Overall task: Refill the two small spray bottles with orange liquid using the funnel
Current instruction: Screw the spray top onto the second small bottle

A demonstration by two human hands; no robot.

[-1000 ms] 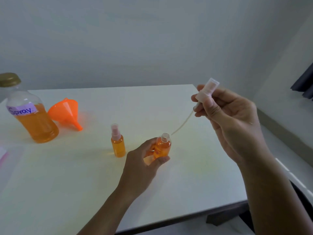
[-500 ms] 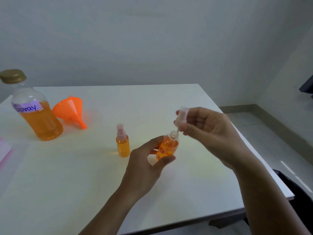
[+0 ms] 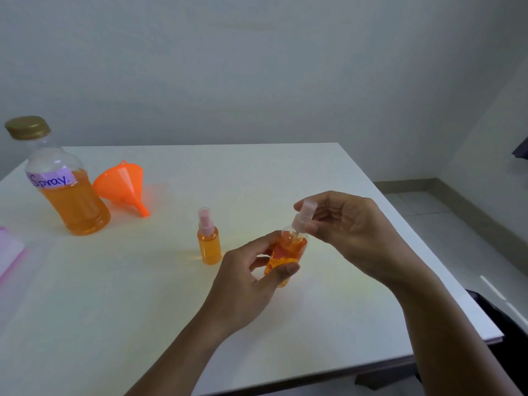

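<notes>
Since half a second ago the right hand (image 3: 351, 235) has lowered the clear spray cap (image 3: 304, 215), whose base now sits right at the neck of the open spray bottle (image 3: 285, 254), a little right of the frame's centre. That hand's grip is pinched on the cap, thumb and fingertips curled around it. Just below, the left hand (image 3: 245, 284) holds the bottle tilted, its grip clamped on the body between thumb and fingers. Whether the bottle's base touches the counter (image 3: 143, 310) cannot be told. The bottle is nearly full of orange liquid.

Left of it, the second spray bottle (image 3: 209, 244) stands upright on the counter, capped and filled orange. Toward the upper left, the orange funnel (image 3: 123, 184) lies on its side just beside the big bottle (image 3: 68, 192) labelled "Spray", which has a gold lid on and is roughly half full. A pink item (image 3: 8, 252) shows at the left edge.
</notes>
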